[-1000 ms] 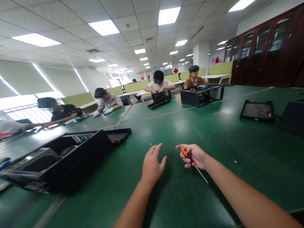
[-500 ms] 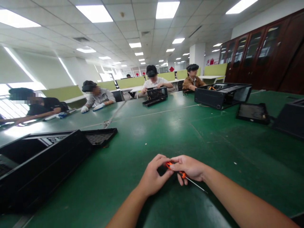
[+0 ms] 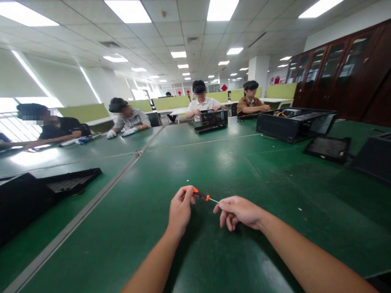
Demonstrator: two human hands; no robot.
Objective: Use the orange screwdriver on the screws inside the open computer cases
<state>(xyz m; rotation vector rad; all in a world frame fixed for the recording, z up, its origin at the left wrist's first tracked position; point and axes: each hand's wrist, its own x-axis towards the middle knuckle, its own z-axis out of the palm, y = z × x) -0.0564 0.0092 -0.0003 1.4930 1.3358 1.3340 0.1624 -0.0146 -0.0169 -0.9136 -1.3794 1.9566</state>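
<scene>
An orange and black screwdriver is held between my two hands above the green table. My left hand pinches the end of its handle. At the other end, my right hand grips the thin metal shaft between thumb and forefinger, its other fingers loosely curled. The shaft's tip is hidden by the right fingers.
A black computer case with a dark panel lies at the left. Another case stands far right, near a flat black panel. Across the table a person handles an open case; other people sit alongside.
My right hand has gone from the screwdriver's handle to its shaft, while my left hand keeps the handle and has moved left. The case at the left sits further toward the picture's edge.
</scene>
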